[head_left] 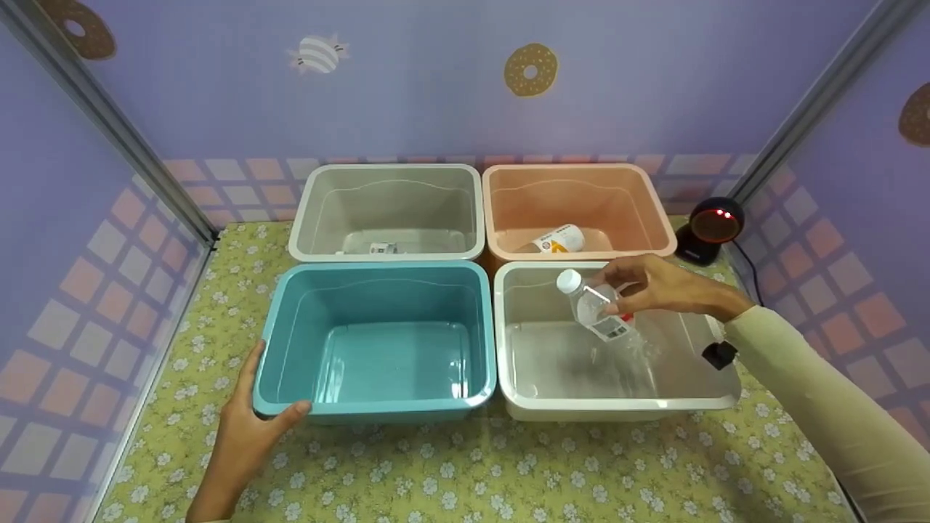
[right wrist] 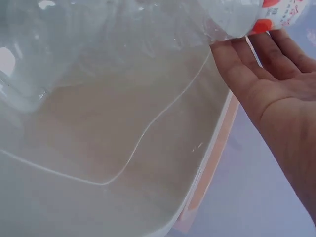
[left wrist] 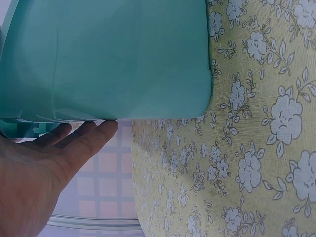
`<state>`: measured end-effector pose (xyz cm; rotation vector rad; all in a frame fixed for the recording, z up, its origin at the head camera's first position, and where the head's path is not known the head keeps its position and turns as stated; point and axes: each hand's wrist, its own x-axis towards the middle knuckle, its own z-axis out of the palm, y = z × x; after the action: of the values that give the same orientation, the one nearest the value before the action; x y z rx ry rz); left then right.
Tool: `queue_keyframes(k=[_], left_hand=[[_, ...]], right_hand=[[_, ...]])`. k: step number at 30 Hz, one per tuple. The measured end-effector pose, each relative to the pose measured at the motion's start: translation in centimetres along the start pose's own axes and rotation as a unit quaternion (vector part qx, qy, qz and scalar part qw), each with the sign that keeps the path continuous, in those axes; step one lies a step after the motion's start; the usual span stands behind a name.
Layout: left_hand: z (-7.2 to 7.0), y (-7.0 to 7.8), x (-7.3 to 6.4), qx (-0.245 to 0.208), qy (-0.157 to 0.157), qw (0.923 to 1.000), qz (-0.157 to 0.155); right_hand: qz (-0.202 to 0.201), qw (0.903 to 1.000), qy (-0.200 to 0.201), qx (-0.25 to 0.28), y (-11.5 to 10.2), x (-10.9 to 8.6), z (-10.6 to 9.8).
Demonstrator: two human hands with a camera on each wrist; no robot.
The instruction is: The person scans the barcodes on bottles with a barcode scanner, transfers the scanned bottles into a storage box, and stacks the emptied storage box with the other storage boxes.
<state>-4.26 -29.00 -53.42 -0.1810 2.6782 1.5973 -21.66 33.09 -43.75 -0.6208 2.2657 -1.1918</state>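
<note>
A clear plastic bottle (head_left: 590, 314) with a white cap and a red-and-white label is tilted inside the front right grey-white bin (head_left: 617, 404), cap toward the upper left. My right hand (head_left: 647, 285) grips it around the label, thumb on the near side. In the right wrist view, the fingers (right wrist: 234, 66) pass beneath the label. At the near left corner of the teal bin (head_left: 378, 265), my left hand (head_left: 247, 418) rests with its thumb at the front rim. The left wrist view has its straight fingers (left wrist: 94, 138) against the outer wall.
Behind stand a grey bin (head_left: 392, 174), with a labelled item low inside, and an orange bin (head_left: 574, 174) holding a white-labelled bottle (head_left: 563, 238). A black scanner (head_left: 712, 225) with red lights is at the back right. Purple walls enclose the flowered tabletop (head_left: 407, 472).
</note>
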Motion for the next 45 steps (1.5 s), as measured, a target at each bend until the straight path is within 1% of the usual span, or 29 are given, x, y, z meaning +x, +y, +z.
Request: queue_keyframes(k=[2,6,10,13,16,22,27,31,35,41,45], left_hand=[[0.0,0.0,0.0,0.000,-0.001,1.0000,-0.001],[0.0,-0.1,-0.1,0.000,-0.004,1.0000,-0.003],[0.0,-0.1,-0.1,0.000,-0.007,0.9999,-0.008],[0.0,-0.1,-0.1,-0.003,-0.008,0.9999,-0.010],[0.0,0.0,-0.2,-0.002,-0.006,1.0000,-0.004],[0.0,0.0,-0.2,-0.003,-0.004,1.0000,0.004],[0.0,-0.1,-0.1,-0.009,-0.005,0.9999,-0.003],[-0.1,-0.1,0.0,-0.006,-0.007,0.9999,-0.009],[-0.1,-0.1,0.0,-0.005,-0.009,0.9998,-0.015],[-0.1,0.0,0.1,-0.006,-0.008,0.9999,-0.013],[-0.1,0.0,0.1,-0.002,-0.007,0.9999,-0.009]], right_hand=[[-0.009,0.9998,0.012,0.015,0.1,-0.2,-0.1],[-0.021,0.9986,0.043,0.021,0.2,-0.5,-0.3],[-0.029,0.9966,0.077,0.008,0.2,-0.9,-0.6],[-0.038,0.9948,0.094,-0.002,0.2,-1.4,-0.9],[-0.048,0.9930,0.108,-0.002,0.1,-1.9,-1.1],[-0.050,0.9889,0.140,0.008,0.1,-3.1,-1.6],[-0.052,0.9809,0.186,0.022,-0.1,-4.2,-2.1],[-0.067,0.9729,0.220,0.022,-0.2,-4.8,-2.6],[-0.082,0.9666,0.241,0.030,-0.1,-5.4,-3.1],[-0.075,0.9590,0.271,0.033,-0.2,-6.5,-3.6],[-0.074,0.9547,0.287,0.023,-0.3,-7.1,-3.9]])
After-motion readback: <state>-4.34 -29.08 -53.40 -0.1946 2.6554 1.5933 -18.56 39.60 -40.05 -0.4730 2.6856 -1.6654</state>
